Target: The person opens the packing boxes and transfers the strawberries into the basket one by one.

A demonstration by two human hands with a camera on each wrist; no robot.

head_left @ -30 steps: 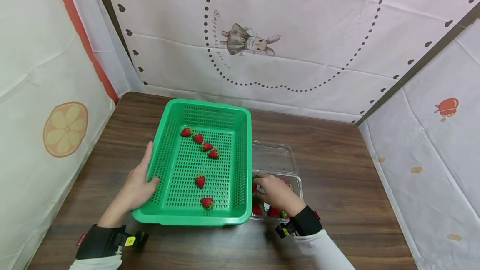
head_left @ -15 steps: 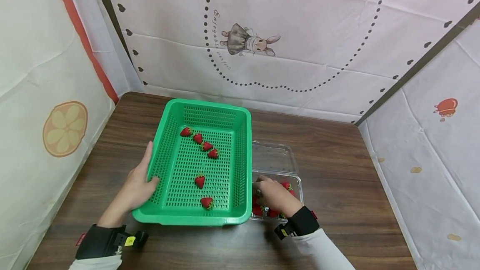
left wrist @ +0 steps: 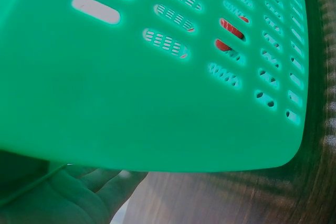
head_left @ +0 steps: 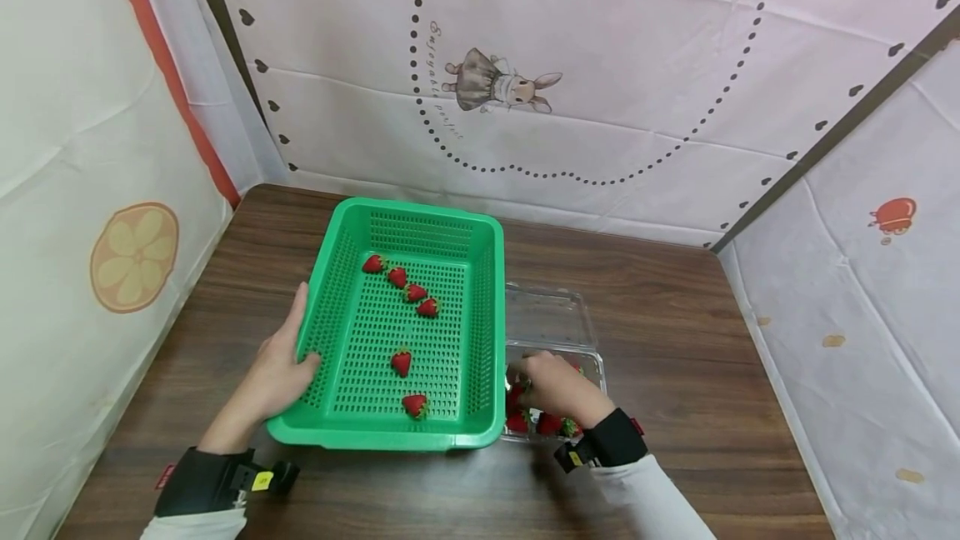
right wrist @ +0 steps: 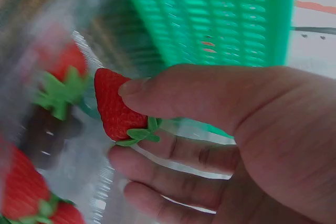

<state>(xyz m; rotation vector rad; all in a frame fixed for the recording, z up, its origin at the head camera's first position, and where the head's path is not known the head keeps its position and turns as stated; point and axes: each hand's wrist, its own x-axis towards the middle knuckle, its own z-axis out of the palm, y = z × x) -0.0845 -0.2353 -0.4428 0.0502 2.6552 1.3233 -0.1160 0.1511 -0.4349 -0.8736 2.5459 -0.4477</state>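
A green perforated basket sits on the wooden table with several strawberries inside. My left hand grips its left rim, thumb over the edge; in the left wrist view the basket wall fills the frame above my palm. To the basket's right lies a clear plastic clamshell box with strawberries in its near half. My right hand is inside that box and pinches one strawberry between thumb and fingers, other berries around it.
Fabric walls with a rabbit print enclose the table at the back and both sides. Bare wooden tabletop stretches to the right of the box and behind the basket.
My right hand has shifted a little within the clamshell box and closed on a strawberry. The left hand and the basket have stayed where they were.
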